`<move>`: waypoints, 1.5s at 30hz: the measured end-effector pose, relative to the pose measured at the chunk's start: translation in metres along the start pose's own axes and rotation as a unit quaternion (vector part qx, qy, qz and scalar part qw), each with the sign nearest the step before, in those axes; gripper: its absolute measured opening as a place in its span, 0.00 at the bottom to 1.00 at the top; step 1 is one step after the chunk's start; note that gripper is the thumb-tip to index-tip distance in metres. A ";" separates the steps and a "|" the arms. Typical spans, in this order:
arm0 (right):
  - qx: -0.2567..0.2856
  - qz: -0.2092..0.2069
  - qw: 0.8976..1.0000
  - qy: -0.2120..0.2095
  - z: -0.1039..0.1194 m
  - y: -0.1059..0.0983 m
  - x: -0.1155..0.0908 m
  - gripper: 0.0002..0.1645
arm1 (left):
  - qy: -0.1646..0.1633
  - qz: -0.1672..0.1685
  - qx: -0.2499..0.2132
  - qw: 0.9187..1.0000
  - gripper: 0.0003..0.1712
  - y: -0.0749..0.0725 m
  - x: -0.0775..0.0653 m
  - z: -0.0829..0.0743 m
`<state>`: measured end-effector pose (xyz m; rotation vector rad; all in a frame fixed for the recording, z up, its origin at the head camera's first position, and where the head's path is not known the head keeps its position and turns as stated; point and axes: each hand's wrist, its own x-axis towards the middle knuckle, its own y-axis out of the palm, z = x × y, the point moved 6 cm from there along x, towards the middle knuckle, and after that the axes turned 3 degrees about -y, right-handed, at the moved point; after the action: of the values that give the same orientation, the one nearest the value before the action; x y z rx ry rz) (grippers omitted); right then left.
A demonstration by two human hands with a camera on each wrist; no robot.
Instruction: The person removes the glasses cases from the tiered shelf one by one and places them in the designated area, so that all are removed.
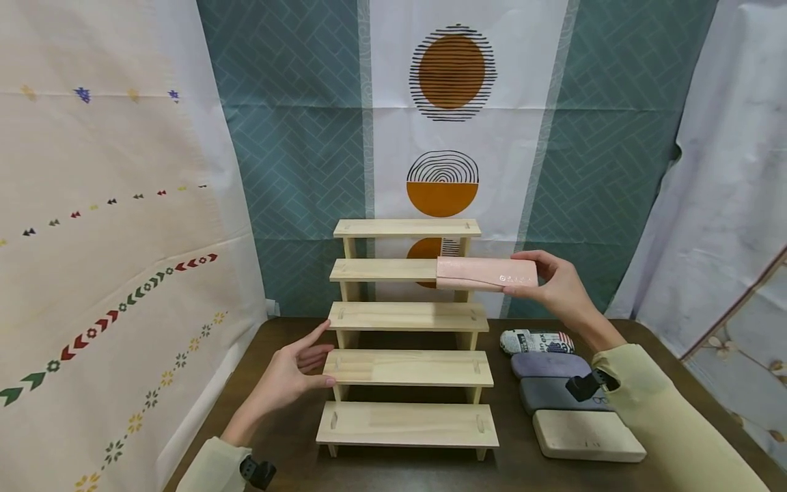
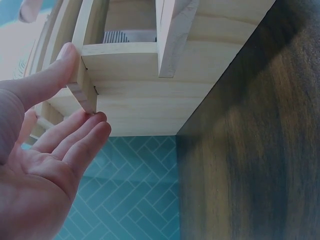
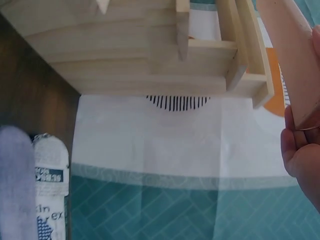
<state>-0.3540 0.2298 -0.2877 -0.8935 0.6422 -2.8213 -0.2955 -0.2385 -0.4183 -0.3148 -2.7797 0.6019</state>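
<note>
A pale wooden stepped shelf (image 1: 403, 369) with several tiers stands on the table. In the head view, my right hand (image 1: 556, 283) grips the right end of a pink glasses case (image 1: 479, 272), its long side level. The case overlaps the right part of the second tier from the top. In the right wrist view, my fingers (image 3: 289, 142) show at the end of the case (image 3: 292, 55). My left hand (image 1: 289, 372) is at the shelf's left side. The left wrist view shows its thumb and fingertips (image 2: 95, 119) pinching the end of a shelf board (image 2: 82, 85).
Right of the shelf, a patterned case with lettering (image 1: 537, 342), a purple case (image 1: 549, 365), a dark grey-blue case (image 1: 550, 395) and a cream case (image 1: 587, 436) lie in a row on the dark wooden table (image 1: 443, 475). Printed cloth hangs behind and at both sides.
</note>
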 end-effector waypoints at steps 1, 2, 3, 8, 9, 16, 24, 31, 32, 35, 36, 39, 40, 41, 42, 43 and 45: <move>-0.003 0.002 1.000 -0.001 -0.001 -0.001 -0.002 0.36 | 0.001 0.000 -0.002 1.000 0.60 0.000 0.000 0.000; -0.004 0.003 1.000 -0.001 -0.002 -0.003 -0.005 0.35 | 0.002 0.000 -0.003 1.000 0.61 0.000 0.000 0.000; -0.005 0.003 1.000 -0.001 -0.003 -0.004 -0.007 0.35 | 0.002 0.000 -0.005 1.000 0.61 0.000 0.000 0.000; 0.000 0.003 1.000 -0.006 -0.010 -0.013 -0.018 0.34 | 0.003 0.002 -0.007 1.000 0.61 0.000 0.000 0.000; -0.001 0.003 1.000 -0.006 -0.011 -0.014 -0.021 0.34 | 0.003 0.002 -0.007 1.000 0.60 0.000 0.000 0.001; -0.007 0.005 1.000 0.008 -0.017 -0.026 -0.039 0.34 | 0.003 0.002 -0.006 1.000 0.61 0.000 0.000 0.000; -0.010 0.011 1.000 -0.001 -0.031 -0.039 -0.060 0.34 | 0.001 0.002 -0.006 1.000 0.61 -0.001 0.001 0.000; -0.016 0.010 1.000 0.012 -0.040 -0.051 -0.085 0.35 | 0.001 0.002 -0.006 1.000 0.60 0.000 0.000 0.000; -0.015 0.008 1.000 0.017 -0.042 -0.054 -0.090 0.35 | 0.001 0.002 -0.006 1.000 0.60 0.000 0.000 0.000; -0.018 0.006 0.999 0.026 -0.048 -0.061 -0.101 0.37 | 0.003 0.001 -0.002 1.000 0.61 0.000 0.000 0.000; -0.018 0.006 0.999 0.030 -0.050 -0.063 -0.105 0.37 | 0.004 0.000 -0.001 1.000 0.61 0.000 0.001 0.000; -0.021 0.011 0.999 0.035 -0.056 -0.070 -0.115 0.38 | 0.007 0.000 0.003 1.000 0.61 0.000 0.001 0.000; -0.023 0.012 0.999 0.036 -0.058 -0.073 -0.118 0.37 | 0.007 0.000 0.004 1.000 0.61 0.000 0.001 0.000; -0.024 0.011 0.999 0.037 -0.060 -0.075 -0.121 0.37 | 0.007 0.000 0.002 1.000 0.61 0.000 0.001 0.000; -0.024 0.011 0.999 0.037 -0.061 -0.077 -0.124 0.37 | 0.008 0.001 0.001 1.000 0.61 0.000 0.001 0.001; -0.022 0.009 0.999 0.038 -0.063 -0.080 -0.127 0.38 | 0.008 0.001 0.000 1.000 0.60 0.000 0.001 0.001; -0.011 0.006 0.999 0.041 -0.067 -0.084 -0.133 0.38 | 0.007 0.003 -0.004 1.000 0.60 0.000 0.001 0.002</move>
<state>-0.2812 0.3607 -0.3708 -0.7777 0.6885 -2.8584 -0.2972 -0.2394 -0.4197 -0.3276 -2.7691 0.5879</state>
